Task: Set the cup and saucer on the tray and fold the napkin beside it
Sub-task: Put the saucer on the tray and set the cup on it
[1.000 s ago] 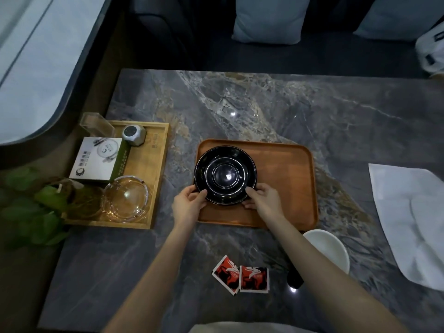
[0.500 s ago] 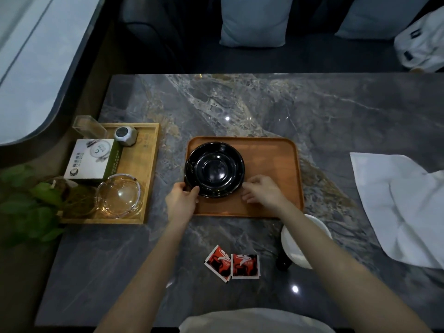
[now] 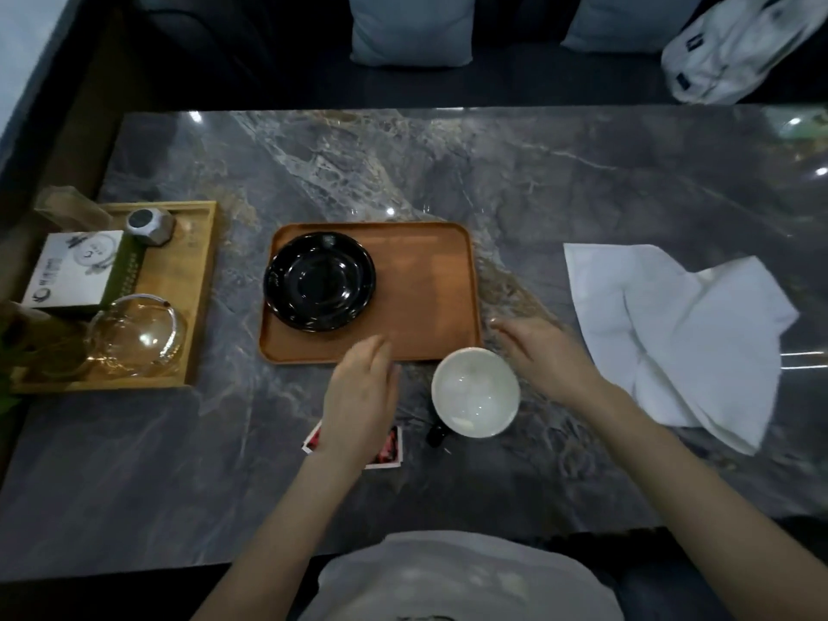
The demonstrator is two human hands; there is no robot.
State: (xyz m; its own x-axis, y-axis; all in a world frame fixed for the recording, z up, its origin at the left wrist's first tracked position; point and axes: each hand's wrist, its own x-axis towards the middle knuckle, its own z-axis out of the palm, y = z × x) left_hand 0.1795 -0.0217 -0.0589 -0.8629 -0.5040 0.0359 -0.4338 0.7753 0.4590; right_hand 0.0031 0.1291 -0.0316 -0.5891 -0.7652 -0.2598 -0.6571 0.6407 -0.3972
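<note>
A black saucer (image 3: 319,281) lies on the left half of the brown wooden tray (image 3: 425,298). The white cup (image 3: 475,391), with a dark handle, stands on the table just in front of the tray's near right corner. My left hand (image 3: 360,396) hovers left of the cup with relaxed fingers, holding nothing. My right hand (image 3: 544,351) hovers right of the cup, fingers spread and empty. A crumpled white napkin (image 3: 681,333) lies on the table to the right.
A lighter wooden tray (image 3: 197,280) at the left holds a box (image 3: 78,271), a glass ashtray (image 3: 136,333) and a small metal object (image 3: 149,225). Red sachets (image 3: 390,448) lie partly under my left hand. Cushions and a white bag sit beyond the table's far edge.
Both hands let go of the saucer and drew back toward the near edge, now flanking the cup. The saucer stays on the tray.
</note>
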